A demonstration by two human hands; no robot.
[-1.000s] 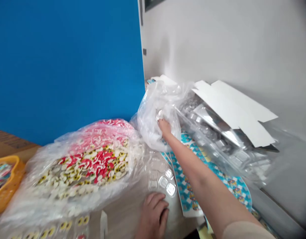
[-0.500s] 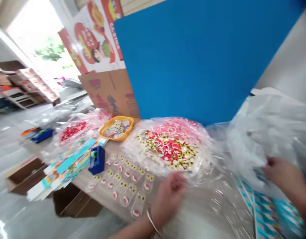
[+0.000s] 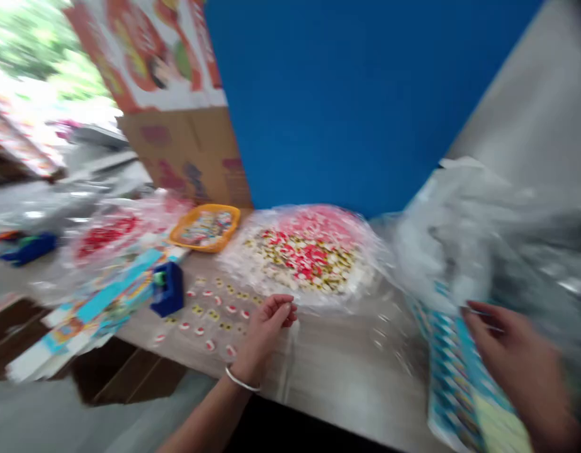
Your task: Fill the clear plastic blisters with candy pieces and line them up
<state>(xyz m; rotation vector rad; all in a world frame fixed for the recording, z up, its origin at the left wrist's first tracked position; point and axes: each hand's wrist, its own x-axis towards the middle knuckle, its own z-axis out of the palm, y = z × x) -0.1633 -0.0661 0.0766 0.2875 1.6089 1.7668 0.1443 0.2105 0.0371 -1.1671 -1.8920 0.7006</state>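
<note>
- Fingers [image 3: 277, 308] of our left hand [image 3: 262, 333]: curled narrow above the bench [image 3: 347, 371], fingertips close to the thumb; we cannot tell whether they pinch anything. A thin bangle [image 3: 242, 380] sits on the wrist.
- Fingers [image 3: 483, 327] of our right hand [image 3: 517, 371]: parted narrowly and blurred; we cannot tell whether they hold anything. They are just beside a clear plastic bag [image 3: 441, 245] and above teal patterned sheets [image 3: 455, 358].
- Sticker bag [image 3: 304, 251]: a mound of plastic holding red, white and yellow pieces, on the bench just beyond the left hand.
- Blister strips [image 3: 209, 321]: clear, with red and yellow pieces, laid flat on the bench near the left fingers.
- Tape dispenser [image 3: 168, 289]: blue, upright on the bench beside the blister strips.
- Yellow tray [image 3: 205, 228]: filled with colourful packets, between the two plastic mounds.
- Printed cards [image 3: 106, 296]: a stack at the bench's near left edge.
- Red-print bag [image 3: 106, 236]: a second plastic mound, behind the cards.
- Blue panel [image 3: 347, 94]: stands behind the bench, with a cardboard sheet [image 3: 186, 157] and a printed poster [image 3: 148, 50] to its left.
</note>
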